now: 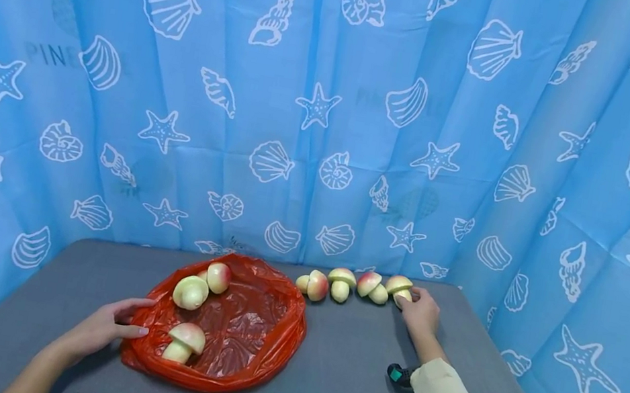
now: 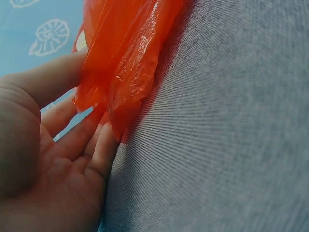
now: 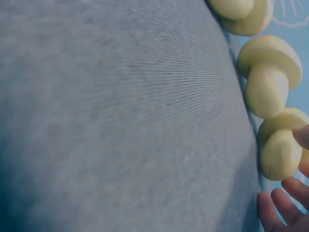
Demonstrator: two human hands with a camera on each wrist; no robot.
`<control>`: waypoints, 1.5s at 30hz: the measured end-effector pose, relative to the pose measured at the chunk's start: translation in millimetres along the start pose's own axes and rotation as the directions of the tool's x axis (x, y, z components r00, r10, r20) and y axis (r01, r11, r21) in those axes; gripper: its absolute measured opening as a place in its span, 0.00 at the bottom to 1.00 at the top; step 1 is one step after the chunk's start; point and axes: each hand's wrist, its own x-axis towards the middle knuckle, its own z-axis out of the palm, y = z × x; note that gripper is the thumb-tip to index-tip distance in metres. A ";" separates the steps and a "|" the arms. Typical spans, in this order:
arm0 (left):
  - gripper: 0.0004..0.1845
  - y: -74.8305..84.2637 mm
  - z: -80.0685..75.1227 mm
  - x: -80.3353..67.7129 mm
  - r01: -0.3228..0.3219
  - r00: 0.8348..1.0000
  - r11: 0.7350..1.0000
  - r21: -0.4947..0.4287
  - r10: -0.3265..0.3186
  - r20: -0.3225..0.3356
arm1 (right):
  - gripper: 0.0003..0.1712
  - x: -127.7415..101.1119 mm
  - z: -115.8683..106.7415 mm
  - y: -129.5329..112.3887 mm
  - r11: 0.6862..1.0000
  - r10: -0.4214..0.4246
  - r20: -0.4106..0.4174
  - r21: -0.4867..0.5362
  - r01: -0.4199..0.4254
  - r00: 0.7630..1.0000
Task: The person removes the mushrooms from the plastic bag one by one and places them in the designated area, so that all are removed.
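A red plastic bag point(image 1: 266, 359) lies spread and open on the grey table, its rim rolled outward. Three pale yellow-green mushrooms with pinkish caps, like toy ones, are inside, one of them a mushroom point(image 1: 184, 343) near the front. My left hand point(image 1: 102, 328) is at the bag's left side, thumb and extended fingers touching the crumpled plastic. At the far right, my right hand point(image 1: 421, 311) pinches the end mushroom point(image 1: 399, 285) of a row, thumb against its stem. In the right wrist view, the other fingers spread beside this mushroom point(image 3: 280, 154).
Along the table's back edge, left of my right hand, stand a tilted mushroom point(image 1: 372, 288), an upright mushroom point(image 1: 341, 283) and a sideways mushroom point(image 1: 312, 285) near the bag's rim. A blue shell-print curtain point(image 1: 309, 155) hangs behind the table point(image 1: 350, 371).
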 end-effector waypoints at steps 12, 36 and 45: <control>0.38 2.2 -0.4 -1.1 0.005 1.000 1.000 0.003 -0.005 0.004 | 0.24 -16.3 -10.9 -7.0 0.987 -0.161 -0.011 0.024 0.161 0.987; 0.38 0.3 1.0 -1.1 0.006 1.000 1.000 -0.008 -0.006 -0.004 | 0.19 -76.7 0.3 -73.2 0.876 -0.441 0.137 0.279 0.393 0.887; 0.38 2.9 0.0 -2.1 0.008 1.000 1.000 -0.004 -0.008 0.007 | 0.17 -99.7 9.2 -101.0 0.843 -0.491 0.254 0.379 0.382 0.833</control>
